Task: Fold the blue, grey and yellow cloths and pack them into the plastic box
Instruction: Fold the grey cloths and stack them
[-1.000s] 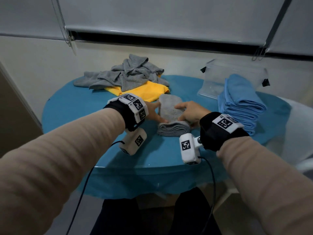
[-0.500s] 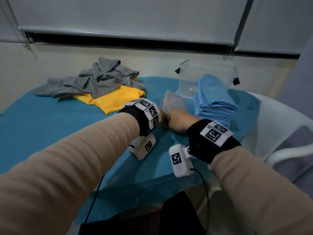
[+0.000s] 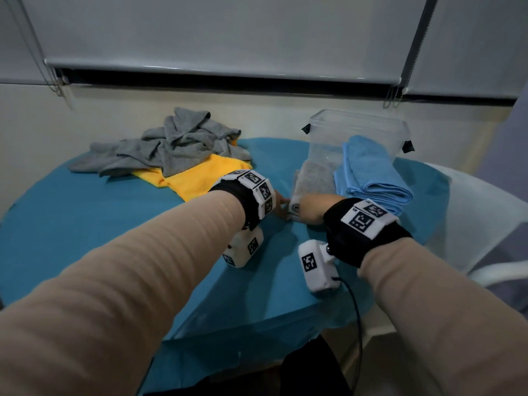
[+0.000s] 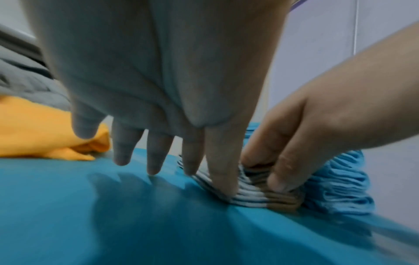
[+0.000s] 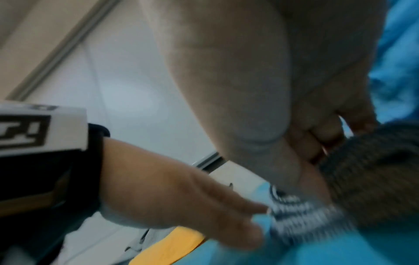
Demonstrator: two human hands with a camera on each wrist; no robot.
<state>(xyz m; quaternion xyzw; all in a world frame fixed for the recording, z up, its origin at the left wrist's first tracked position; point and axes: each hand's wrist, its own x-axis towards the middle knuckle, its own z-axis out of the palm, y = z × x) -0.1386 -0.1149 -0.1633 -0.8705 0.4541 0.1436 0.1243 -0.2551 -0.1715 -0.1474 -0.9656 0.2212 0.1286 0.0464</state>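
Observation:
A folded grey cloth (image 3: 313, 180) lies on the teal table, beside a stack of folded blue cloths (image 3: 371, 178) and in front of the clear plastic box (image 3: 357, 130). My right hand (image 3: 309, 207) grips the cloth's near end, thumb and curled fingers pinching its layers (image 4: 260, 197). My left hand (image 3: 281, 208) has straight fingers (image 4: 223, 179) touching the same end from the left. A crumpled grey cloth pile (image 3: 177, 141) lies on a yellow cloth (image 3: 200, 180) at the back left. How full the box is I cannot tell.
The round table (image 3: 100, 224) has a teal cover. A white plastic chair (image 3: 471, 224) stands at its right. A wall with lowered blinds (image 3: 228, 38) is behind the table. Cables hang from both wrist cameras.
The folded grey cloth has moved from the table's middle to the right and back, up against the blue stack. Both hands moved with it; the right hand now pinches its near end.

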